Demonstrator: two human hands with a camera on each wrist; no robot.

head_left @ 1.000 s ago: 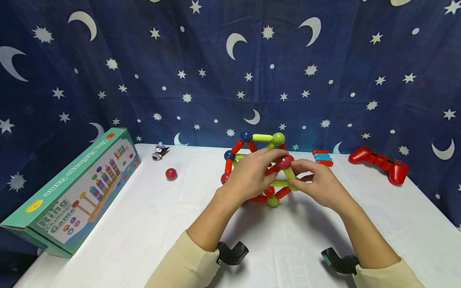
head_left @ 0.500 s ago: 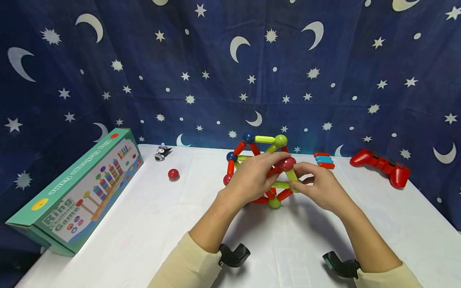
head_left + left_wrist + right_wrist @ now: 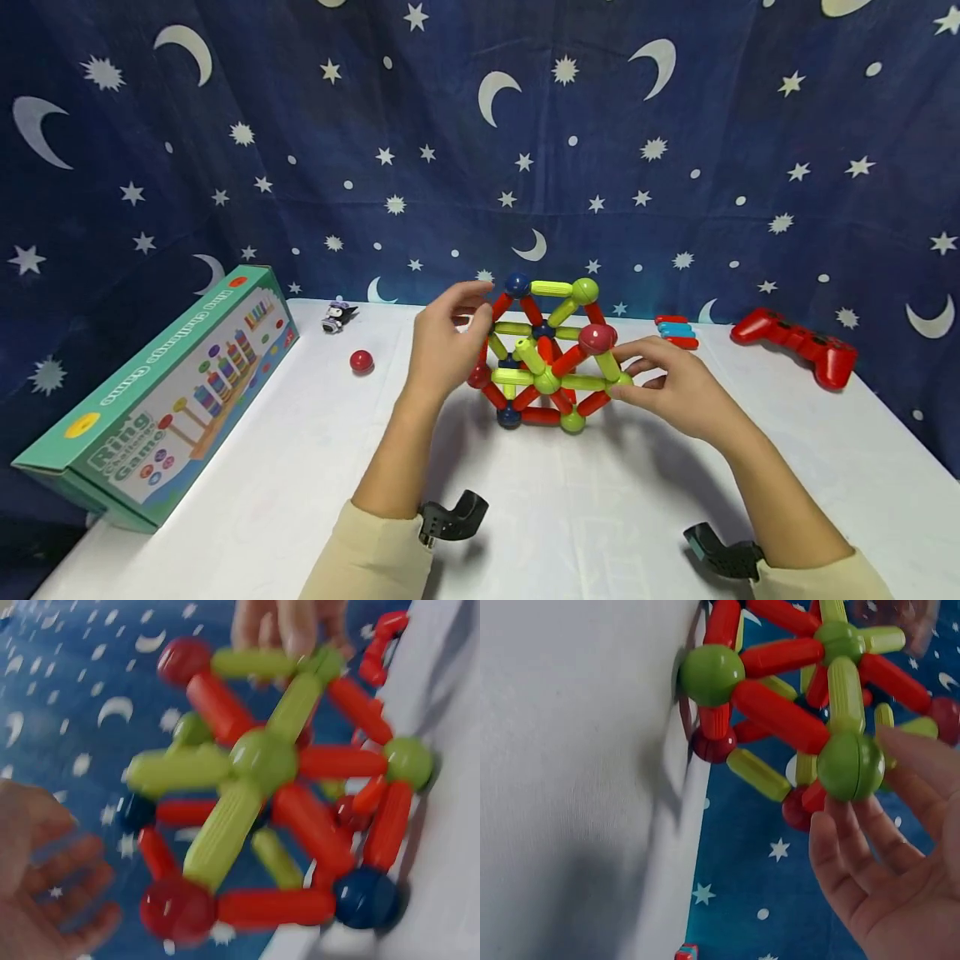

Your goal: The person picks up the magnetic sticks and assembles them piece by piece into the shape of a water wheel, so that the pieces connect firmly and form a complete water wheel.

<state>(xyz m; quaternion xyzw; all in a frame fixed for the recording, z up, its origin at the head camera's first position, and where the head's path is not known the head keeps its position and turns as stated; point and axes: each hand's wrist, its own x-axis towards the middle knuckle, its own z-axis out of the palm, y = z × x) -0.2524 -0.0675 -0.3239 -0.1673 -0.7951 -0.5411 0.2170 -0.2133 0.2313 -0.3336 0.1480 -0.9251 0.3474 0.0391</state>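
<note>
A ball-and-rod toy structure (image 3: 547, 382) of red and yellow-green rods joined by green, red and blue balls stands on the white table. My right hand (image 3: 671, 392) is at its right side, thumb and fingertips pinching around a green corner ball (image 3: 851, 766). Off the structure's left side, my left hand (image 3: 450, 342) hangs in the air with loosely bent fingers and nothing in them. In the left wrist view a gap shows between that hand (image 3: 52, 877) and the rods. From the front green ball, one yellow-green rod (image 3: 530, 355) juts up with a free end.
Left of the structure lie a loose red ball (image 3: 362, 362) and a small penguin-like figure (image 3: 339, 317). A green game box (image 3: 168, 392) stands at the far left. Behind my right hand are red and blue rods (image 3: 677, 331) and a red game controller (image 3: 795, 347).
My left hand has let go of the structure's front and moved left, uncovering the front green ball and its rods. My right hand stays at the right corner.
</note>
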